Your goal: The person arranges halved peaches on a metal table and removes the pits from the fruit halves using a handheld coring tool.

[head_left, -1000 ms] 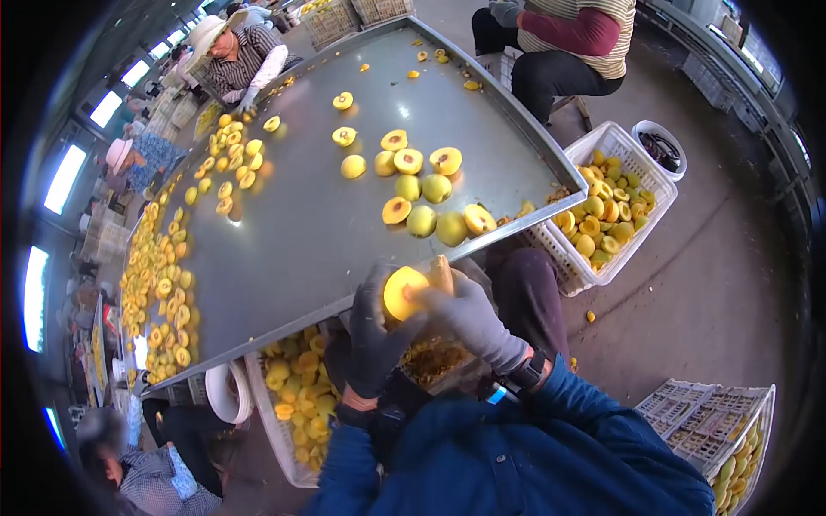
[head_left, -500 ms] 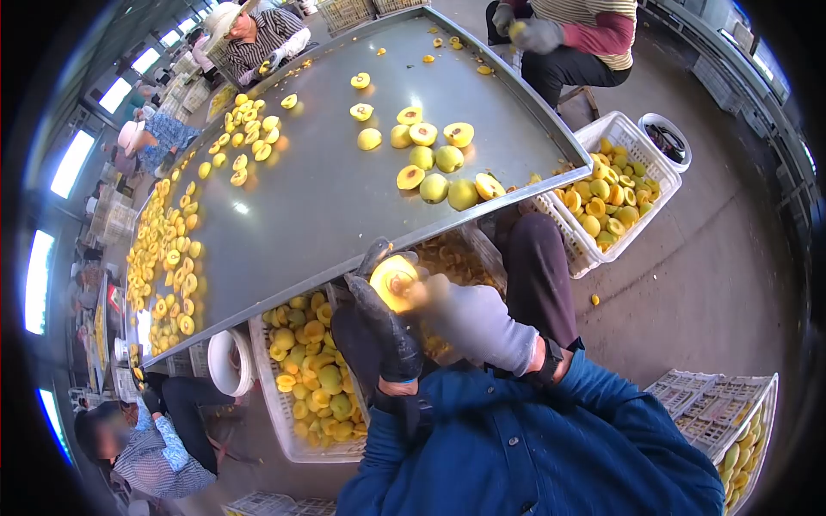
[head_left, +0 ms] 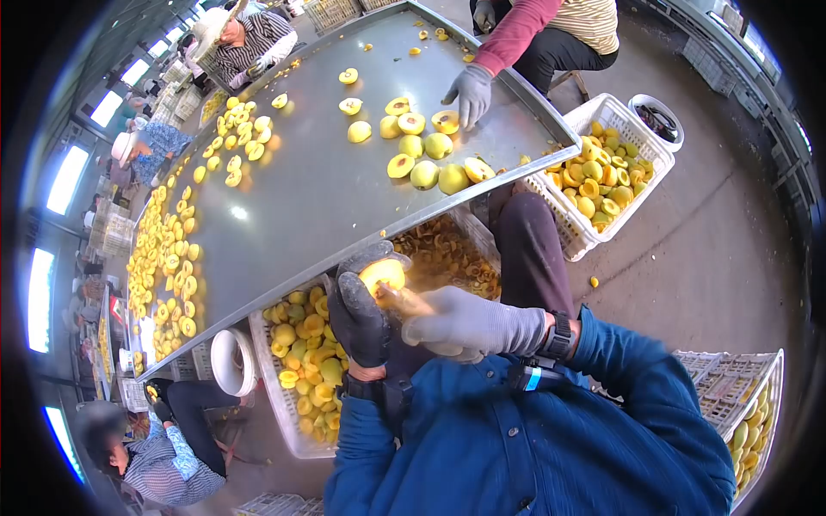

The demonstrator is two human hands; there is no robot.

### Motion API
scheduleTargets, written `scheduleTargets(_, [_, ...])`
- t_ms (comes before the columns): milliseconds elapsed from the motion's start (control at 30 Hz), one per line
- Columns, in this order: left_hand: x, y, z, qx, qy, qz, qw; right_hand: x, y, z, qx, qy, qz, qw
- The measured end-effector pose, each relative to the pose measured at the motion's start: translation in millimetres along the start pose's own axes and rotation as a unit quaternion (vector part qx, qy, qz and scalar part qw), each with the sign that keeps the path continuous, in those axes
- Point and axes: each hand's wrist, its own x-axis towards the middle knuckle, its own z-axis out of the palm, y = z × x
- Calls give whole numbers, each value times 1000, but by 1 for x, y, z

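Clamping the left hand's (head_left: 358, 314) fingers around one yellow peach half (head_left: 381, 273) just in front of the desk (head_left: 292, 198); gripping one wooden-handled tool (head_left: 411, 301) in the right hand's (head_left: 469, 322) fingers; sitting near two fruit-filled crates (head_left: 564, 220) by the desk.

A grey metal counter (head_left: 284, 206) with a raised rim carries, from its centre, a dense spread of yellow fruit halves (head_left: 172, 261) at eight o'clock, a looser group (head_left: 255, 150) at ten, a cluster of pieces (head_left: 412, 123), some cut face up, around three, and small scraps (head_left: 441, 33) at one.
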Motion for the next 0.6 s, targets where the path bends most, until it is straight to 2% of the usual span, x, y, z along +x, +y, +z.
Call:
scheduleTargets(33, [0,2,-2,47,-3,16,999,-4,-7,-2,83,-56,86,991])
scheduleTargets(67, [3,7,-4,46,-39,27,998,-4,-5,-3,103,-71,77,989])
scheduleTargets(100, [7,12,-6,45,-74,38,996,1,6,-6,-78,12,-33,996])
scheduleTargets(133, [19,25,-9,-4,-142,41,989,8,22,-9,-255,92,-139,953])
scheduleTargets(167, [29,36,-11,-53,-209,44,975,11,35,-11,-418,169,-237,861])
scheduleTargets(200, [35,41,-10,-13,-256,64,964,-1,7,-8,-487,128,-76,860])
scheduleTargets(267, [30,36,-12,-112,-251,-30,961,-1,9,-7,-267,49,-22,962])
scheduleTargets(300, [27,29,-13,-161,-247,-74,953,0,9,-7,-151,8,5,989])
scheduleTargets(333, [14,11,-6,-196,-162,-83,964,1,16,-10,19,-73,53,996])
scheduleTargets(400, [5,-5,0,-211,-104,-100,967,17,34,-3,42,-65,-92,993])
scheduleTargets(467, [0,-7,8,-225,-43,-121,966,14,27,-4,121,-59,-45,990])
scheduleTargets(500, [-1,-8,9,-229,-9,-130,965,21,39,-23,222,-132,44,965])
scheduleTargets(567, [-4,-22,0,-231,45,-138,962,27,50,-35,139,-43,71,987])
scheduleTargets(600, [-8,-34,-9,-230,65,-140,961,43,90,-62,-312,31,-69,947])
